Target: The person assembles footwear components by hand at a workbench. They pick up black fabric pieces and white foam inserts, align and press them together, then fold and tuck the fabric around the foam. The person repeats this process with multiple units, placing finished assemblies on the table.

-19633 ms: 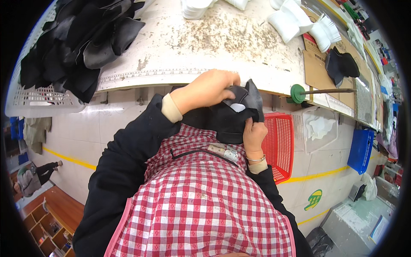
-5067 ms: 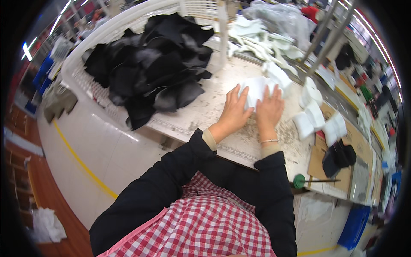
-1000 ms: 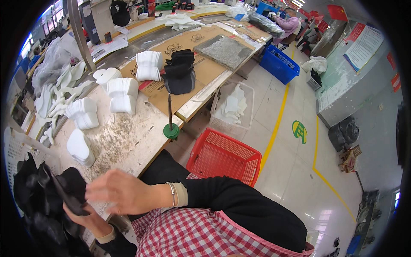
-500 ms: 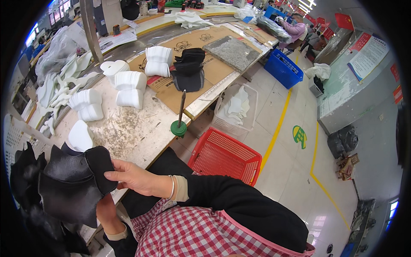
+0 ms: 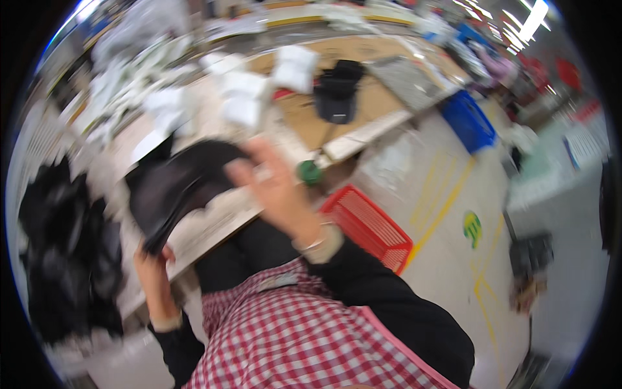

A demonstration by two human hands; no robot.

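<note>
My left hand (image 5: 153, 275) pinches the lower edge of a shiny black fabric or leather piece (image 5: 172, 188), which is raised over the near end of the workbench and bent in a curve. At its right end is my right hand (image 5: 275, 188), blurred, fingers apart; whether they touch the edge is hard to tell. A heap of black pieces (image 5: 68, 253) lies left of my left hand. Beyond the held piece stand stacks of white shaped pads (image 5: 246, 100), and a stack of black pieces (image 5: 337, 91) sits on the cardboard sheet (image 5: 382, 97).
A green-based spike (image 5: 310, 172) stands at the bench's edge. A red plastic basket (image 5: 369, 227) is on the floor to the right, with a blue crate (image 5: 468, 122) farther off. White scraps (image 5: 142, 84) are piled at the back left. A person in pink (image 5: 499, 68) is far off.
My right hand has come off the black piece's edge and opened. The piece has tilted and curved in my left hand. The view has shifted, moving the bench rightward in the picture.
</note>
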